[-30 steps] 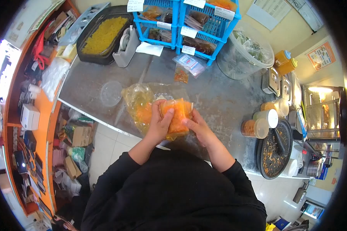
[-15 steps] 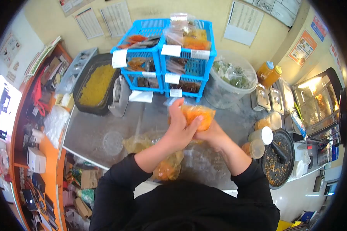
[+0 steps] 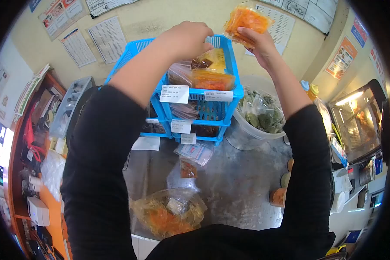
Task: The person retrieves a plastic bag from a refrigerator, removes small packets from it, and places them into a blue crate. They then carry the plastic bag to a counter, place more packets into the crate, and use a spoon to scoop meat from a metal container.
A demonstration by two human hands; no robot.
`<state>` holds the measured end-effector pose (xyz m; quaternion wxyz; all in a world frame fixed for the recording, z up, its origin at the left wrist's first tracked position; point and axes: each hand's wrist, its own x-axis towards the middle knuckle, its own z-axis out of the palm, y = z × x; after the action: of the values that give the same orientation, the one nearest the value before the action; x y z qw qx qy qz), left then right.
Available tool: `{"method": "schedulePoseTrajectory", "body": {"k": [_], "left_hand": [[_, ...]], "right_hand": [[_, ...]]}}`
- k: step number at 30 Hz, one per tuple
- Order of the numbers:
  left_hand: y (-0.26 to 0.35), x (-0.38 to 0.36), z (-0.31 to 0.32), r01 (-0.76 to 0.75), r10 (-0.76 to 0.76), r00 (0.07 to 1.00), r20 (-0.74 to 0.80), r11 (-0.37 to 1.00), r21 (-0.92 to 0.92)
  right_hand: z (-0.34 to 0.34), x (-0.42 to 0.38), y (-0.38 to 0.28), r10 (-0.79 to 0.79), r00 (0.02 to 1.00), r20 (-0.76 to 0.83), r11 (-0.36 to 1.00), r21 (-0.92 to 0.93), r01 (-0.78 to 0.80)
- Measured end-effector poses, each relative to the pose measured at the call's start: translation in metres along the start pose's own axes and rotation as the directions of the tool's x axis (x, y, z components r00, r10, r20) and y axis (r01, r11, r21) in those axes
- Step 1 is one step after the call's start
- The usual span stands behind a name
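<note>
My right hand is raised high at the right, gripping a bundle of clear packets of orange food by its lower edge. Over the top of the stacked blue baskets hangs my left hand, its thumb and fingers curved but apart, with nothing visible between them. Below it, the top basket contains orange packets, yellow packets and darker ones. A large clear bag with orange residue lies at the counter's near edge.
Small plastic sleeves and a reddish-brown packet lie before the baskets on the metal counter. A clear tub of green leaves stands right of them. A lit glass cabinet is at far right.
Both hands have risen from above the counter to basket-top height and separated. The orange bundle has gone up with my right hand, and my left has let go of it. The view has tilted upward.
</note>
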<state>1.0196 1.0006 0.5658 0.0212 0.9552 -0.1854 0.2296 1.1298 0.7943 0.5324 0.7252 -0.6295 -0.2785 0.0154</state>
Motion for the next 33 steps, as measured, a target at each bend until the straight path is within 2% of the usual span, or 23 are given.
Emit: {"method": "schedulePoseTrajectory", "body": {"k": [1,4,7,10,13,14,15,17,20,21,23,24,26,29,32,33], "left_hand": [[-0.011,0.015,0.011,0.093,-0.098,0.984,0.146,0.995,0.043],[-0.034,0.044,0.042,0.133,-0.124,0.952,0.280,0.991,-0.013],[-0.045,0.049,0.069,0.100,-0.049,0.947,0.318,0.984,-0.144],[-0.051,0.049,0.081,0.079,-0.046,0.920,0.390,0.994,-0.070],[-0.058,0.040,0.073,0.136,-0.071,0.956,0.284,0.967,-0.215],[-0.065,0.038,0.076,0.192,-0.123,0.967,0.224,0.928,-0.320],[-0.071,0.035,0.076,0.212,-0.138,0.963,0.231,0.918,-0.336],[-0.081,0.030,0.073,0.252,-0.174,0.956,0.235,0.898,-0.361],[-0.081,0.025,0.069,0.308,-0.206,0.939,0.276,0.860,-0.406],[-0.080,0.023,0.067,0.327,-0.217,0.933,0.288,0.846,-0.422],[-0.069,0.022,0.049,0.402,-0.275,0.889,0.365,0.851,-0.339],[-0.063,0.021,0.044,0.438,-0.304,0.862,0.405,0.849,-0.295],[-0.062,0.019,0.047,0.396,-0.295,0.883,0.365,0.886,-0.240],[-0.060,0.015,0.050,0.356,-0.284,0.903,0.322,0.915,-0.191],[-0.055,0.016,0.045,0.394,-0.313,0.874,0.372,0.904,-0.166],[-0.053,0.016,0.043,0.420,-0.330,0.854,0.402,0.894,-0.158]], "right_hand": [[-0.001,0.019,0.017,0.006,1.000,-0.016,1.000,-0.027,-0.007],[0.003,0.057,0.058,-0.108,0.994,-0.011,0.991,-0.085,0.107],[0.008,0.069,0.071,-0.136,0.986,0.093,0.980,-0.135,0.148],[0.017,0.068,0.076,-0.101,0.985,0.142,0.962,-0.240,0.133],[0.024,0.078,0.092,-0.116,0.976,0.184,0.943,-0.288,0.167],[0.024,0.082,0.098,-0.125,0.971,0.201,0.939,-0.291,0.181],[0.022,0.083,0.103,-0.106,0.979,0.176,0.827,-0.531,0.185],[0.025,0.079,0.098,-0.097,0.987,0.126,0.438,-0.885,0.156],[0.028,0.064,0.080,-0.034,0.995,0.096,0.169,-0.980,0.101],[0.027,0.065,0.073,0.033,0.997,0.066,0.144,-0.988,0.060],[0.020,0.064,0.063,0.168,0.986,0.000,0.084,-0.996,-0.014],[0.011,0.071,0.076,0.041,0.999,0.024,0.244,-0.970,0.013],[0.003,0.086,0.102,-0.216,0.976,0.007,0.530,-0.839,0.123],[0.016,0.066,0.068,-0.136,0.954,0.267,0.319,-0.900,0.298],[0.032,0.067,0.062,0.066,0.977,0.205,0.052,-0.978,0.202],[0.038,0.066,0.061,0.091,0.977,0.193,0.019,-0.981,0.192]]}}
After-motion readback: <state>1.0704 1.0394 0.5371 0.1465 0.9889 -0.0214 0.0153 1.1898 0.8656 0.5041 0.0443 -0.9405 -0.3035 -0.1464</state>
